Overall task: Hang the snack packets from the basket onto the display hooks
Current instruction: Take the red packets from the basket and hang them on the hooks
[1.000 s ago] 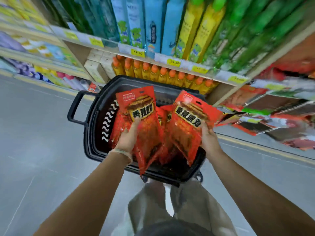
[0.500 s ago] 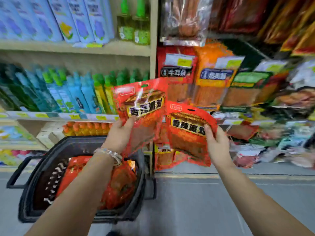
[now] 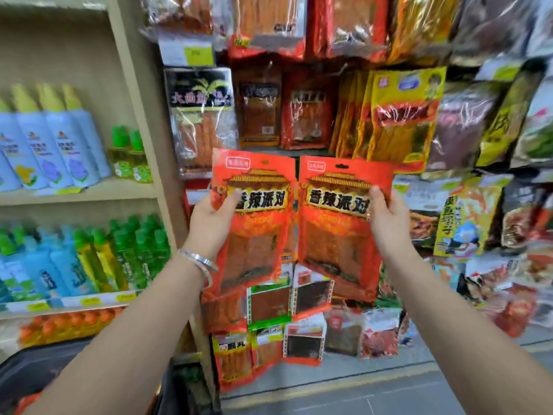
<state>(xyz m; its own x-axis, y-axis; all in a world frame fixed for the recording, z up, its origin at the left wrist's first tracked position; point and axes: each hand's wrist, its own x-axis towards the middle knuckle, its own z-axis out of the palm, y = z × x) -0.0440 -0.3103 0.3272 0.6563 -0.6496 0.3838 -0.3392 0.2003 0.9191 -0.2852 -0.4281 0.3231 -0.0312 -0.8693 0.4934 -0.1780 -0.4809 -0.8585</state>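
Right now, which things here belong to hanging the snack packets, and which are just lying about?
Job: left packet in the left hand; right packet in the right hand; basket.
Not the job: spray bottles; green bottles; yellow packets already hanging.
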